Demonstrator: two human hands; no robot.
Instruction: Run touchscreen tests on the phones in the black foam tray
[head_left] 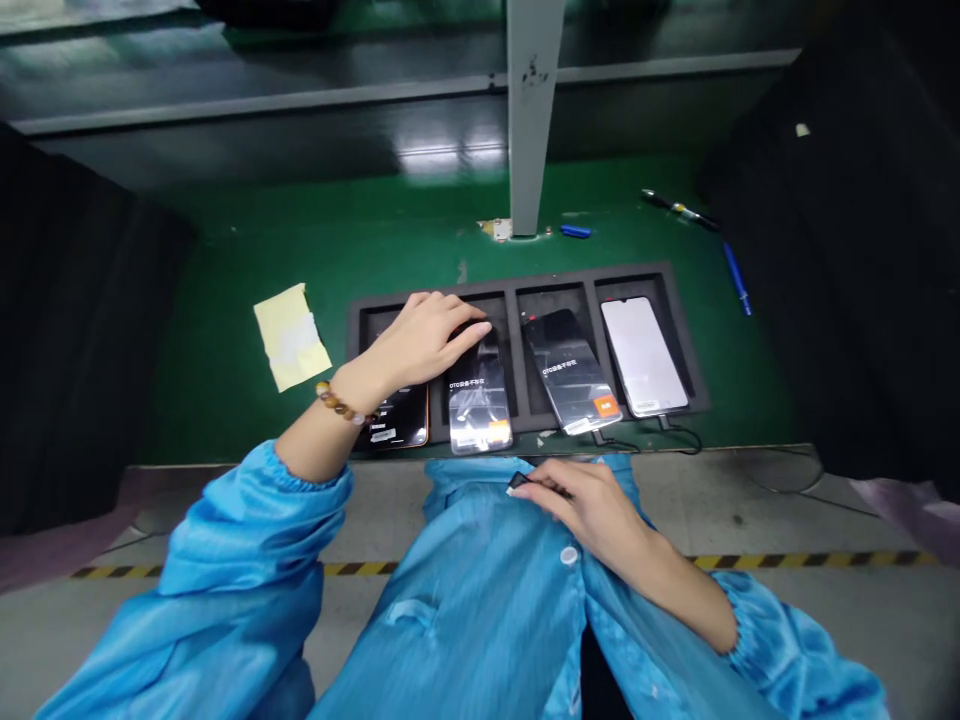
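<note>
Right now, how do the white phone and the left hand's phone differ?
The white phone is bright and plain; the phone under the left hand, dark with text. A cable meets the white phone's end; none shows at the other's. Both lie face-up.

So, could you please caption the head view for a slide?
Four phones in a dark tray, left hand over two, right hand pinching a small black piece.

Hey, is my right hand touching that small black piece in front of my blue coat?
Touching. The head view shows the right hand pinching the small black piece at the tips of thumb and fingers.
</note>
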